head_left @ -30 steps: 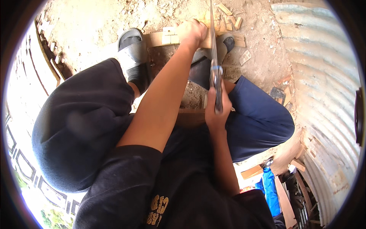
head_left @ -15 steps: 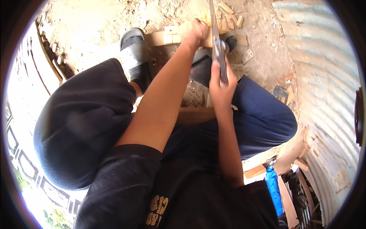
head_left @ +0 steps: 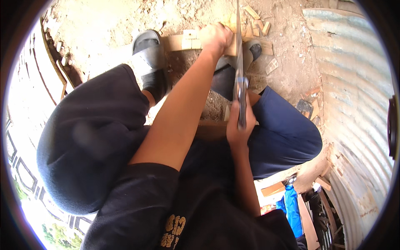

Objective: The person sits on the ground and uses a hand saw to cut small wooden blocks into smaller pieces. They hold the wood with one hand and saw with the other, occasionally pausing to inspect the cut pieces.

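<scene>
One right grip [head_left: 246, 121] is clasping one saw [head_left: 241, 86]; one left grip [head_left: 216, 38] is resting on one plank [head_left: 174, 43], closure unclear.

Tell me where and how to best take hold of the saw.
Best by its dark handle, coming from the person's own side: that end points back toward the body, while the thin blade runs away across the wooden board, right of the left hand. The right hand already grips there, thumb along the handle's left side.
</scene>
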A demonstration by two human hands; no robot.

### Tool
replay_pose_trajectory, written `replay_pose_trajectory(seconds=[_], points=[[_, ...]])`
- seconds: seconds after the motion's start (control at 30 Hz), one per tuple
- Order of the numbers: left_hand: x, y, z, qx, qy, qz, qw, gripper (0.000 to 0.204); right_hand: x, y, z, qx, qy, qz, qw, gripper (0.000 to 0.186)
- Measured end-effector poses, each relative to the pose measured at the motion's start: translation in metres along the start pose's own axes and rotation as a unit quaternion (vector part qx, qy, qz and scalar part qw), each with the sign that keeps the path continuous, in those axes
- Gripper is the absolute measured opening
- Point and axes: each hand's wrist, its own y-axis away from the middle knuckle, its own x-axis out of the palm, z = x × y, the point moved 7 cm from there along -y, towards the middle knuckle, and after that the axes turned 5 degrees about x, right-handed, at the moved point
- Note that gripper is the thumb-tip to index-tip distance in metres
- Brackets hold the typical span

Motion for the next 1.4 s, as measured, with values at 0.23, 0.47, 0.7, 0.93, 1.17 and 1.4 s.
replay_pose_trajectory(seconds=[0.23, 0.47, 0.7, 0.93, 1.17, 1.4], points=[[0.008, -0.004, 0.003, 0.02, -0.006, 0.025, 0.999, 0.049, -0.002, -0.015, -0.001, 0.115, -0.051, 0.041, 0.991, 0.035], [0.022, -0.011, 0.006, 0.041, -0.028, 0.019, 0.999, 0.049, 0.016, -0.046, 0.006, 0.08, 0.006, 0.05, 0.996, 0.041], [0.003, 0.006, 0.002, -0.009, 0.01, 0.026, 1.0, 0.051, -0.004, 0.009, -0.003, 0.01, 0.001, 0.017, 1.0, 0.042], [0.001, -0.002, 0.003, 0.001, -0.003, 0.027, 1.0, 0.05, -0.003, -0.005, -0.007, 0.067, 0.009, 0.028, 0.997, 0.036], [0.013, -0.005, -0.004, 0.017, -0.006, 0.034, 0.999, 0.051, 0.012, -0.03, 0.004, 0.087, -0.003, 0.02, 0.996, 0.03], [0.001, -0.001, 0.002, -0.008, 0.004, 0.012, 1.0, 0.05, -0.014, 0.02, -0.007, 0.05, -0.001, 0.031, 0.998, 0.039]])
